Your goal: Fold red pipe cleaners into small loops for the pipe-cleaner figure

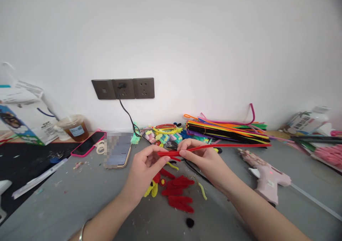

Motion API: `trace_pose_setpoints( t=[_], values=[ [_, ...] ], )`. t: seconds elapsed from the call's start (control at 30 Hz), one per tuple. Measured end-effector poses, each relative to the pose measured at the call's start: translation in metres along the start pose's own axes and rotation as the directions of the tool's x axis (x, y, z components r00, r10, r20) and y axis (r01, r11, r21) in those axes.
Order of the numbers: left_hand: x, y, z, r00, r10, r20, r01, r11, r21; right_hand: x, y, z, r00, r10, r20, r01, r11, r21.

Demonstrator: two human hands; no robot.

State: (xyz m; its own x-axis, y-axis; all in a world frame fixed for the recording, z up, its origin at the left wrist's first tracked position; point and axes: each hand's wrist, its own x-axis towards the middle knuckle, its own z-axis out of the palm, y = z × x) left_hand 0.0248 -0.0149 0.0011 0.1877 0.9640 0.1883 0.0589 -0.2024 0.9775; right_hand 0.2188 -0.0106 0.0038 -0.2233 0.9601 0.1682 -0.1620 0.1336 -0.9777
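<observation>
A long red pipe cleaner [235, 146] stretches across both of my hands above the table. My left hand [145, 168] pinches its folded left end between thumb and fingers. Close beside it, my right hand [201, 159] grips the same pipe cleaner, and the free length sticks out to the right. Below my hands lie several bent red pipe cleaner pieces [177, 186]. Yellow loops [152, 190] rest partly behind my left hand. A short yellow piece [202, 191] and a black fuzzy disc [190, 223] are nearby.
A pink glue gun [269, 180] lies at the right. A bundle of coloured pipe cleaners [227, 129] sits along the wall. On the left are a phone [120, 150], a pink-edged phone [88, 143] and a drink cup [76, 127]. A black cord [127, 114] hangs from the socket.
</observation>
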Motion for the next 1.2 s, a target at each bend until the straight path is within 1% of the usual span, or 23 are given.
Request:
trace_pose_setpoints(
  t=[0.2,0.47,0.63,0.77,0.83,0.93,1.1,1.2],
  values=[
    [0.001,0.004,0.000,0.999,-0.008,-0.038,0.007,0.999,-0.051,0.000,-0.005,0.001,1.000,0.001,0.003,-0.001,0.997,-0.082],
    [0.000,0.004,-0.002,0.999,-0.025,-0.040,0.021,0.994,-0.103,-0.001,-0.007,-0.002,0.998,0.030,0.050,-0.022,0.989,-0.148],
    [0.003,0.002,-0.003,0.998,-0.066,-0.021,0.061,0.983,-0.176,-0.003,-0.011,-0.007,0.991,0.046,0.127,-0.027,0.988,-0.151],
    [0.003,0.003,-0.003,0.997,-0.070,0.007,0.070,0.974,-0.214,-0.003,-0.013,-0.013,0.980,0.002,0.197,0.031,0.986,-0.161],
    [0.003,0.004,-0.003,0.997,-0.077,0.019,0.079,0.971,-0.224,-0.003,-0.013,-0.016,0.968,-0.006,0.251,0.044,0.988,-0.146],
    [0.001,0.004,-0.003,0.993,-0.101,0.054,0.111,0.967,-0.228,-0.003,-0.013,-0.018,0.941,0.015,0.339,0.021,0.995,-0.102],
    [-0.002,0.004,-0.003,0.978,-0.153,0.143,0.180,0.962,-0.204,-0.004,-0.016,-0.018,0.877,0.060,0.476,-0.035,0.998,-0.060],
    [-0.004,0.007,-0.001,0.966,-0.164,0.200,0.211,0.946,-0.246,-0.005,-0.019,-0.018,0.837,0.091,0.540,-0.075,0.996,-0.051]
  ],
)
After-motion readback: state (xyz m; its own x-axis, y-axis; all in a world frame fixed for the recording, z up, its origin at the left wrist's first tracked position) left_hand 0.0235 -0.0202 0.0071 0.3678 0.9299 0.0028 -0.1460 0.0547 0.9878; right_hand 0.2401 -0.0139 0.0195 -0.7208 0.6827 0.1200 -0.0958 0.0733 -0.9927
